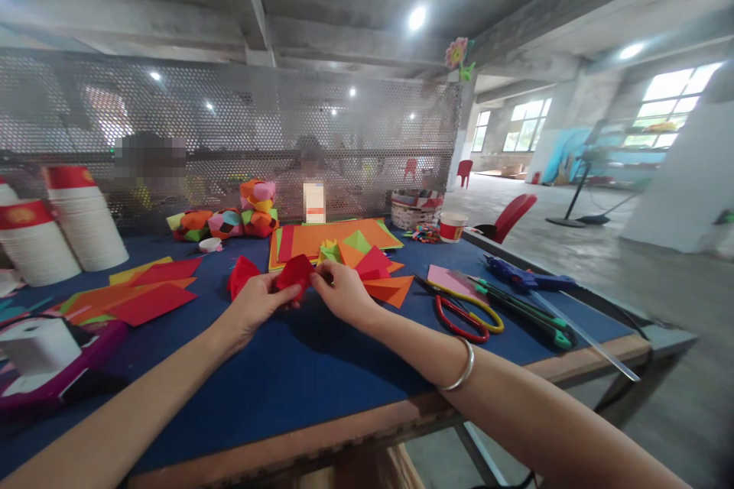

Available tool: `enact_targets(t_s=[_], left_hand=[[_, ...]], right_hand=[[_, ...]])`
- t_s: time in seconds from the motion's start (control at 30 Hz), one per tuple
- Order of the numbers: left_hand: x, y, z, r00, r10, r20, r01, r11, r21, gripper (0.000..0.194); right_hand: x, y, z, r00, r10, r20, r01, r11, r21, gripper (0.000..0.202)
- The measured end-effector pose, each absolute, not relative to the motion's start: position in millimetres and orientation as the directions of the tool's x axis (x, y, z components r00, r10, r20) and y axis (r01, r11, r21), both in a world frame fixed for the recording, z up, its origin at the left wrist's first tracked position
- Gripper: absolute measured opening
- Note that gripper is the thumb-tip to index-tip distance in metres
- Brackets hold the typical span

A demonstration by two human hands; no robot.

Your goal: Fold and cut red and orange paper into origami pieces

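Note:
A piece of folded red paper (294, 273) is held up above the blue table. My left hand (264, 301) pinches it between thumb and fingers from the left. The fingertips of my right hand (342, 290) are closed at its right edge; a silver bangle circles that wrist. Another red paper shape (243, 275) lies just behind my left hand. Beyond my hands is a stack of orange sheets (310, 239). Folded green and orange pieces (355, 242) sit at its right side, and orange folded pieces (391, 290) lie beside my right hand.
Red-and-yellow-handled scissors (467, 317), a green-and-black cutter (521, 309) and a blue glue gun (521, 273) lie right. Paper cups (86, 221) stand left, near a purple-and-white object (57, 363). Paper balls (258, 208), a basket (417, 208) and a mesh partition (355, 130) are behind.

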State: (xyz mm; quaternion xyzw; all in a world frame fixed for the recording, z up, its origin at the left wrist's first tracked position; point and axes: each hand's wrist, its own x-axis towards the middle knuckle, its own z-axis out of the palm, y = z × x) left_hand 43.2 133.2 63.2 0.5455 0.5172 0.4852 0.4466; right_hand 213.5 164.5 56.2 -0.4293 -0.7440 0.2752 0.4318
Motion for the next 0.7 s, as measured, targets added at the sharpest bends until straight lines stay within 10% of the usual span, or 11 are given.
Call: enact_targets(t_s=[0.7], left_hand=[[40.8,134.5,64.7,-0.101,0.974,0.204,0.327,-0.161,0.931,0.034]], right_hand=[[212.5,159.3,55.6,-0.353,0.83,0.432,0.385,0.55,-0.741,0.023]])
